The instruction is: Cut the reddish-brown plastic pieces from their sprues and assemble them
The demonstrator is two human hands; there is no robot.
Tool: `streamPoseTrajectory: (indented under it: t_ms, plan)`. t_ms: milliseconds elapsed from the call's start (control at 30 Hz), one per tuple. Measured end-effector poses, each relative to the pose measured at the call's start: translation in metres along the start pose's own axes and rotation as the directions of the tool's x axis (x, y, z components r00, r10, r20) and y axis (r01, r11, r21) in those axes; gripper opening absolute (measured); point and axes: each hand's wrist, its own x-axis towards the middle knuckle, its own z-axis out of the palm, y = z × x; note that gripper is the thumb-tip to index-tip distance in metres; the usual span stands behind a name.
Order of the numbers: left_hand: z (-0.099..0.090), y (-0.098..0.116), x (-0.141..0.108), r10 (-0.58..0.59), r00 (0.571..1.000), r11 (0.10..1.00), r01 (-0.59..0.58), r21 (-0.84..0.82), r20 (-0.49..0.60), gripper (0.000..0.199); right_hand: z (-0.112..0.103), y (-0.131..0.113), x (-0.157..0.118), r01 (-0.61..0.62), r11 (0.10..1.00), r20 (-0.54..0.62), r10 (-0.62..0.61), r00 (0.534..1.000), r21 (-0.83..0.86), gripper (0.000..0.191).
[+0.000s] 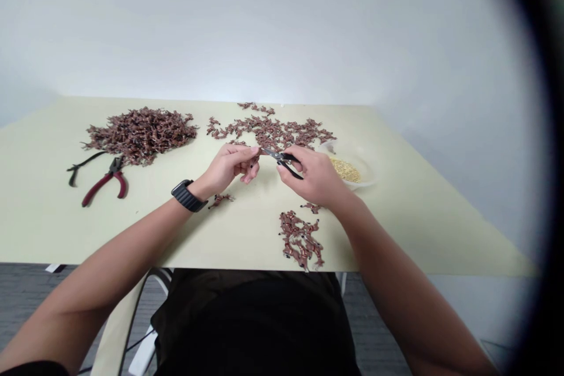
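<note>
Above the middle of the table, my left hand [229, 169] pinches a small brown animal-shaped figure [254, 161], mostly covered by the fingers. My right hand [318, 175] is wrapped round a pair of black-handled pliers [282, 156]. Their jaws point left and meet the fingertips of my left hand; whether they grip a small part there is too small to tell. A loose brown figure [221, 200] lies beneath my left wrist. Behind my right hand stands a clear shallow bowl [371, 179] with tiny gold-coloured pieces [346, 170] in it.
A big heap of brown figures [143, 134] lies at the back left, with red-handled pliers [110, 179] and a black strap-like item [83, 165] before it. More figures [268, 129] spread across the back middle. A small group [300, 241] sits by the front edge.
</note>
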Motion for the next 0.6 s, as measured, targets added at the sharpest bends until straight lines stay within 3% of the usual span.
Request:
streamPoseTrajectory:
  t_ms: [167,267,333,367,433,500,567,600]
  plan:
    - [0.002,-0.002,0.0,0.037,0.999,0.997,-0.037,0.073,0.004,0.04,-0.001,-0.005,-0.001,-0.071,0.996,0.018,0.07,0.997,0.047,0.023]
    - [0.004,-0.002,-0.001,0.151,0.989,0.959,-0.146,0.242,-0.001,0.04,-0.002,-0.013,-0.001,-0.197,0.953,0.09,0.181,0.979,0.23,0.033]
    - [0.003,-0.004,-0.002,0.24,0.971,0.886,-0.212,0.411,-0.015,0.039,-0.003,-0.016,0.0,-0.338,0.836,0.231,0.259,0.938,0.433,0.038]
    - [0.002,-0.004,-0.002,0.295,0.955,0.829,-0.246,0.502,-0.02,0.037,-0.004,-0.017,0.0,-0.424,0.737,0.327,0.286,0.901,0.527,0.038]
    - [-0.001,-0.007,-0.002,0.433,0.902,0.674,-0.329,0.662,0.008,0.031,-0.006,-0.018,0.002,-0.582,0.502,0.506,0.295,0.811,0.64,0.039]
    - [-0.004,-0.009,-0.002,0.542,0.836,0.517,-0.409,0.752,0.082,0.028,-0.008,-0.017,0.003,-0.662,0.338,0.609,0.263,0.748,0.669,0.041]
    - [-0.004,-0.01,-0.001,0.574,0.812,0.472,-0.432,0.769,0.104,0.028,-0.009,-0.015,0.003,-0.668,0.299,0.622,0.245,0.744,0.681,0.042]
    - [-0.004,-0.009,-0.001,0.565,0.822,0.509,-0.415,0.754,0.071,0.028,-0.008,-0.015,0.003,-0.644,0.325,0.595,0.249,0.764,0.692,0.042]
